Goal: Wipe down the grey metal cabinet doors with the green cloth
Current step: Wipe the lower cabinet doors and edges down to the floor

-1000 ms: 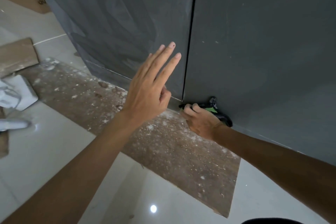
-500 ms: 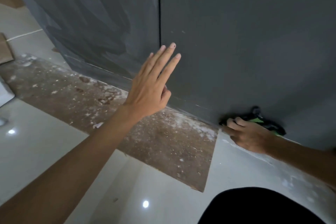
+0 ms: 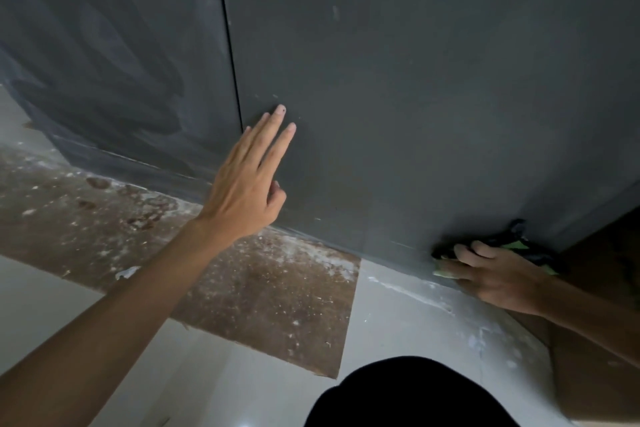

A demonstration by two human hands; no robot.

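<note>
The green cloth [image 3: 516, 246], gripped by the curled right hand [image 3: 498, 277], lies against the bottom edge of the right door [image 3: 415, 97], the left hand [image 3: 246, 191] is empty with straight fingers, and the streaked left door [image 3: 104, 62] seems wiped, the right one mostly not.

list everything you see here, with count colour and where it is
cabinet doors: two, dark grey, filling the top; the left one is streaked
green cloth: one, green with black, at the right door's bottom edge
brown board: one, brown speckled white, flat on the floor below the doors
brown panel: one, brown, right edge beside the cabinet
floor: one, white, glossy, dusty along the cabinet's foot
dark shape: one, black, bottom centre; cannot tell what it is
left hand: one, fingers straight, at the right door near the seam
right hand: one, grips the green cloth low on the right door
</note>
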